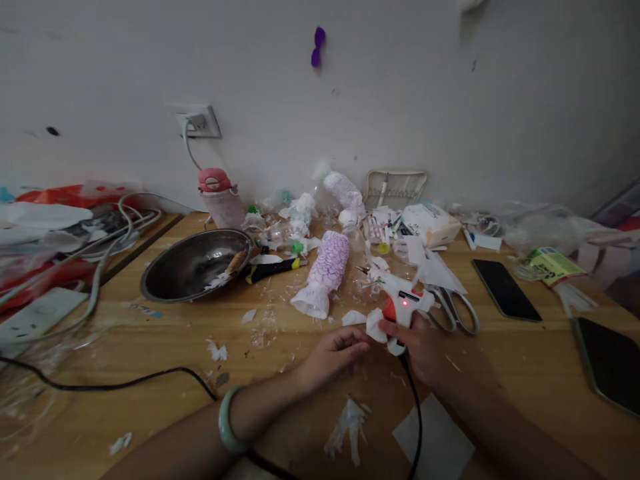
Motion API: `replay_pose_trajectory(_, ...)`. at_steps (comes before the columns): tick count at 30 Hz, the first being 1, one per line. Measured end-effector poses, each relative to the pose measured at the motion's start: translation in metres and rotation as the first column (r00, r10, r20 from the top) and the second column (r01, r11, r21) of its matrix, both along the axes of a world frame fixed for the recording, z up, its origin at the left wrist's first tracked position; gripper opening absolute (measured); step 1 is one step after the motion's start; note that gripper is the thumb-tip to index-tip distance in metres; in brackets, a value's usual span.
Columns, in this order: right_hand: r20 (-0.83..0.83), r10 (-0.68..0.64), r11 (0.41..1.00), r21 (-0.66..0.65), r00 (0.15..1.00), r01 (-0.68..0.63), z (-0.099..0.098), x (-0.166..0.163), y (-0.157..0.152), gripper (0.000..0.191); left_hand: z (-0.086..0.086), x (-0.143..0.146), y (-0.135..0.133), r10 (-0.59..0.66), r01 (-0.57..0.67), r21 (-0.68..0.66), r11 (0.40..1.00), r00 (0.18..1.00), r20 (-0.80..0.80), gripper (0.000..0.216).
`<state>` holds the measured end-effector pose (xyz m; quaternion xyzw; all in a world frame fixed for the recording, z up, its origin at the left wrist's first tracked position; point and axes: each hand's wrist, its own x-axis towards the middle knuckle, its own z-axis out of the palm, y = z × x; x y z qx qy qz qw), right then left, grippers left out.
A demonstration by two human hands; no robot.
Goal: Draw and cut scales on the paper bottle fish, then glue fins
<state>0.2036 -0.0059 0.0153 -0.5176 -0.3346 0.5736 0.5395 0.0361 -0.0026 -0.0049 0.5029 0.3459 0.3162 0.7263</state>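
My right hand [423, 347] is closed round the handle of a white and orange glue gun [403, 300], which lies on the wooden table [150, 347] with a red light on and a black cord [415, 413] trailing toward me. My left hand [335, 350], a green bangle on its wrist, pinches a small white paper piece [374, 325] right next to the gun. A plastic bottle wrapped in white paper with purple scale drawings [325, 270] lies just beyond my hands.
A metal bowl [193, 267] and a black-and-yellow tool [273, 268] sit at the left, scissors [453, 308] beside the gun. Two dark phones [505, 288] [610, 360] lie at the right. Paper scraps litter the table; bottles, markers and a tissue pack crowd the wall.
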Motion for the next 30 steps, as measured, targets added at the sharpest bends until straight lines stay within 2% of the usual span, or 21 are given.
replay_pose_trajectory(5, 0.004, -0.067, 0.996, -0.053, 0.998, 0.067, 0.004, 0.002, 0.002, 0.037, 0.0, -0.002, 0.0, -0.029, 0.035, 0.082, 0.996, 0.997, -0.073, 0.046)
replay_pose_trajectory(8, 0.001, -0.099, 0.995, -0.023, 0.995, 0.099, 0.005, 0.003, 0.003, 0.036, 0.001, -0.004, -0.001, -0.032, 0.061, 0.234, 0.97, 0.992, -0.126, 0.042)
replay_pose_trajectory(11, 0.014, -0.103, 0.995, 0.016, 0.995, 0.103, 0.002, 0.005, 0.004, 0.036, 0.003, -0.008, -0.006, 0.028, 0.056, 0.485, 0.873, 0.986, -0.164, 0.035)
replay_pose_trajectory(15, 0.023, -0.094, 0.995, -0.018, 0.995, 0.094, -0.004, 0.008, 0.004, 0.041, 0.009, -0.014, -0.014, 0.16, 0.012, 0.74, 0.672, 0.974, -0.161, 0.025)
replay_pose_trajectory(18, 0.052, -0.093, 0.995, -0.025, 0.994, 0.094, -0.003, 0.009, 0.003, 0.037, 0.015, -0.018, -0.016, 0.076, 0.094, 0.817, 0.57, 0.983, -0.166, 0.02)
replay_pose_trajectory(20, 0.057, -0.111, 0.994, -0.008, 0.992, 0.112, -0.002, 0.01, 0.003, 0.036, 0.016, -0.019, -0.016, -0.045, 0.191, 0.812, 0.551, 0.979, -0.2, 0.022)
replay_pose_trajectory(22, 0.019, -0.112, 0.994, -0.003, 0.993, 0.112, -0.001, 0.01, 0.003, 0.039, 0.014, -0.018, -0.015, -0.139, 0.289, 0.759, 0.584, 0.956, -0.257, 0.031)
replay_pose_trajectory(23, -0.005, -0.107, 0.994, -0.001, 0.994, 0.107, -0.001, 0.009, 0.003, 0.04, 0.011, -0.016, -0.015, -0.162, 0.325, 0.71, 0.625, 0.943, -0.289, 0.035)
replay_pose_trajectory(25, -0.033, -0.087, 0.996, 0.004, 0.996, 0.087, -0.001, 0.009, 0.003, 0.04, 0.005, -0.012, -0.014, -0.161, 0.318, 0.583, 0.747, 0.938, -0.306, 0.037)
replay_pose_trajectory(28, -0.034, -0.084, 0.996, -0.021, 0.996, 0.083, 0.001, 0.007, 0.002, 0.038, -0.005, -0.005, -0.01, -0.067, 0.124, 0.331, 0.936, 0.981, -0.181, 0.031)
replay_pose_trajectory(30, -0.048, -0.07, 0.997, -0.045, 0.996, 0.068, 0.002, 0.006, 0.001, 0.037, -0.009, -0.001, -0.005, 0.017, -0.006, 0.154, 0.988, 0.997, -0.071, 0.041)
